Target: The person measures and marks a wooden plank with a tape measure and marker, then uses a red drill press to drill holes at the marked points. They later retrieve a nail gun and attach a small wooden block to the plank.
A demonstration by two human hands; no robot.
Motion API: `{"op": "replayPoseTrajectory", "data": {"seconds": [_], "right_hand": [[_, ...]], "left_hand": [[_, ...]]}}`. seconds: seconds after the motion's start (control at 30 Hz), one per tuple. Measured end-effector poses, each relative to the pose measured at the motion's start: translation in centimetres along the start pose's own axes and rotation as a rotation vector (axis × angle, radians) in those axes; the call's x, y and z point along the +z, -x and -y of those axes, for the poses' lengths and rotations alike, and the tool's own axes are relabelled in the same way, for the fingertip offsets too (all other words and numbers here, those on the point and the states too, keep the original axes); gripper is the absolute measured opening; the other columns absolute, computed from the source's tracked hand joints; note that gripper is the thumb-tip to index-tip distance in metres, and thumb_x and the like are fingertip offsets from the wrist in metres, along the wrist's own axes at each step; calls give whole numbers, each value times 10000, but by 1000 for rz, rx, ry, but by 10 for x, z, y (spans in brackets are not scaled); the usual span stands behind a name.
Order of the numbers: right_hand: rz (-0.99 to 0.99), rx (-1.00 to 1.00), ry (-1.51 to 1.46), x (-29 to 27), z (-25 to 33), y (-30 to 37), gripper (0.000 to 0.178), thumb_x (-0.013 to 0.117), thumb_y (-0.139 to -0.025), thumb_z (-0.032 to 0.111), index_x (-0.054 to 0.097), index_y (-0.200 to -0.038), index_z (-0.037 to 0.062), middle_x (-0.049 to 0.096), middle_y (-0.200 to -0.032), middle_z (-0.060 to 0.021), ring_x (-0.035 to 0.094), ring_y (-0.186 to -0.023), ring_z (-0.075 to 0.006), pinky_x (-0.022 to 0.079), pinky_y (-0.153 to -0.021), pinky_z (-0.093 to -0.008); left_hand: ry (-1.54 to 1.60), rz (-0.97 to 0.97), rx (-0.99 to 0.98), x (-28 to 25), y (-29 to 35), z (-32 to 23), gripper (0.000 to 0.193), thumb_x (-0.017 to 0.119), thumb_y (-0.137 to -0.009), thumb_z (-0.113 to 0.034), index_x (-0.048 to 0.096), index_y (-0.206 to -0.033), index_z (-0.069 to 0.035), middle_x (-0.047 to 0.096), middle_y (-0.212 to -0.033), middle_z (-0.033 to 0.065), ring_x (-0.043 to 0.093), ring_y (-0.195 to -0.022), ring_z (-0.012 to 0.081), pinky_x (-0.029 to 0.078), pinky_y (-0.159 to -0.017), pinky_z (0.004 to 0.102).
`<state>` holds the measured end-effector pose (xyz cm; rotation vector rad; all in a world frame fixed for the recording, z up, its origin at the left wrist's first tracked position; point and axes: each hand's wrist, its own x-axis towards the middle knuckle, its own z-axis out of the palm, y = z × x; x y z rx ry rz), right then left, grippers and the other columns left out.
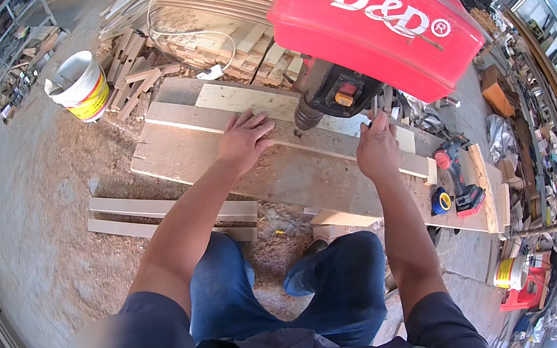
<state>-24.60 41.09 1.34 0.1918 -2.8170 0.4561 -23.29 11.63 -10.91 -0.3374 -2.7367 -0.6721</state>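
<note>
A drill press with a red top cover [369,11] and a dark head stands over a long wooden board [249,109] lying on a plywood bench top [278,174]. Its chuck [306,116] hangs just above the board. My left hand [243,139] lies flat on the board with fingers spread, left of the chuck. My right hand [377,146] is raised at the machine's right side, fingers closed on a small metal lever under the head.
A cordless drill [461,184] and a blue tape measure [441,201] lie at the bench's right end. Loose planks [152,213] rest on the sawdust-covered floor to the left. A white bucket [81,85] and stacked timber stand beyond. Cluttered shelves run along the right.
</note>
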Motion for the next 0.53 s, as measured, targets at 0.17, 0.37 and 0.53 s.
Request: {"op": "replayPoseTrajectory", "data": {"seconds": [0.17, 0.37, 0.53], "right_hand": [[-35, -9, 5, 9, -7, -7, 378, 570, -991, 148, 411, -1311, 25, 600, -1242, -205, 580, -1115, -430, 470, -884, -562], [-55, -58, -18, 24, -21, -21, 414, 572, -980, 122, 399, -1340, 15, 589, -1252, -242, 595, -1098, -482, 498, -859, -581], [-107, -132, -44, 33, -31, -43, 497, 601, -972, 131, 368, -1396, 15, 570, -1336, -241, 591, -1125, -489, 505, -873, -582]], "left_hand": [[-6, 6, 6, -5, -1, -5, 423, 681, -930, -359, 641, -1335, -242, 563, -1460, 19, 430, -1431, 291, 305, -1199, 492], [-16, 2, 8, -2, 1, -4, 433, 685, -925, -367, 636, -1333, -232, 557, -1457, 21, 431, -1427, 294, 311, -1192, 492], [-13, 20, -5, -6, 4, -3, 435, 675, -936, -366, 627, -1346, -229, 533, -1482, 17, 419, -1437, 302, 305, -1196, 501]]}}
